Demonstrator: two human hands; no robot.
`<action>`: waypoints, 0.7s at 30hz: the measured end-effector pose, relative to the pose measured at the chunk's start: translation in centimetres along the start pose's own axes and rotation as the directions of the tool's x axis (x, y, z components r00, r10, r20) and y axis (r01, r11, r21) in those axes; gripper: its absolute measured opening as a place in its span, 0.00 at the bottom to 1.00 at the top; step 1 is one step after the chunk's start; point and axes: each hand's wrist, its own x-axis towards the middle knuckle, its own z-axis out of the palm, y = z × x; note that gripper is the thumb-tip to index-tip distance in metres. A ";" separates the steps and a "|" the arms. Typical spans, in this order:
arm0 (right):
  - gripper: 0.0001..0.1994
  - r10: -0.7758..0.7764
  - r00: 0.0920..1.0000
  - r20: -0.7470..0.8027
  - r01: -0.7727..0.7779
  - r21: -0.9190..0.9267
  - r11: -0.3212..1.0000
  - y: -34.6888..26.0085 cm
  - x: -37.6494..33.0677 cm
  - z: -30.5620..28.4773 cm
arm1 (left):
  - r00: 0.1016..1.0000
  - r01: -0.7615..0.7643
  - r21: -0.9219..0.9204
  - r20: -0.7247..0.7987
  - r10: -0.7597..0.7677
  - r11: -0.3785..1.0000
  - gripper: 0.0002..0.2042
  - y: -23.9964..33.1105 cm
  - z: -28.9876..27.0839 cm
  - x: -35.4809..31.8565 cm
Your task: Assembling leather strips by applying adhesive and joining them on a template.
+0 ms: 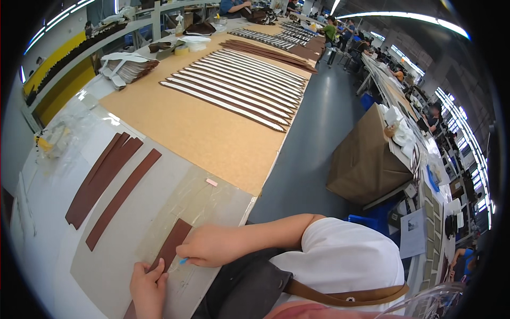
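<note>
At the near end of the bench (53,239), bent low over a brown strip (174,242) lying aslant on a grey mat (127,223). Pointing the left forearm up from the lower edge, with the left hand (149,287) over the strip's nearer part. Resting left fingers on the strip, tips close together, narrow rather than spread; cannot tell if pinching an edge or only pressing down. Running the right forearm in from the right, nearly level, out of a white sleeve (345,250), with the right hand (210,247) by the strip's far part, back of hand up. Curling right fingers in tight around something slim, showing only a blue tip (184,261) below the fist, just beside the strip's right edge; too covered to tell the kind, cannot tell if touching the strip.

Next out, noting a small pink block (211,182) by the upper end of some clear film (170,210) on the mat. To the left on the mat, well apart from both hands, noting a single loose strip (125,196), then a cluster of overlapping strips (103,183) just beside. Farther left, spotting a crumpled plastic bag (58,142).

Beyond the mat, reaching a tan board (212,146), with a row of white-and-brown pointed strips (234,87) laid side by side. Behind those, noting a long brown bundle (268,55). Across the aisle, noting a large brown box (366,157); deeper in, people seated at other worktables, too small to detail.
</note>
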 end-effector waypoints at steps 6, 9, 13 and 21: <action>0.07 -0.038 0.991 0.128 0.089 -0.419 0.904 -0.5 -0.7 3.0 | 1.000 -0.011 -0.010 0.002 0.011 1.000 0.20 -0.1 0.1 0.1; 0.07 -0.078 0.995 0.066 0.100 -0.467 0.878 -1.0 -0.7 3.6 | 1.000 -0.020 -0.001 -0.014 0.020 1.000 0.19 0.0 0.1 -0.2; 0.07 -0.104 0.994 0.029 0.103 -0.521 0.847 -1.4 -0.6 4.3 | 1.000 -0.016 -0.009 -0.012 0.016 1.000 0.19 0.4 -0.1 0.1; 0.07 -0.241 0.951 -0.191 0.179 -0.296 0.938 -0.9 0.2 3.2 | 0.999 -0.042 0.004 -0.020 0.042 0.999 0.19 0.3 0.0 0.3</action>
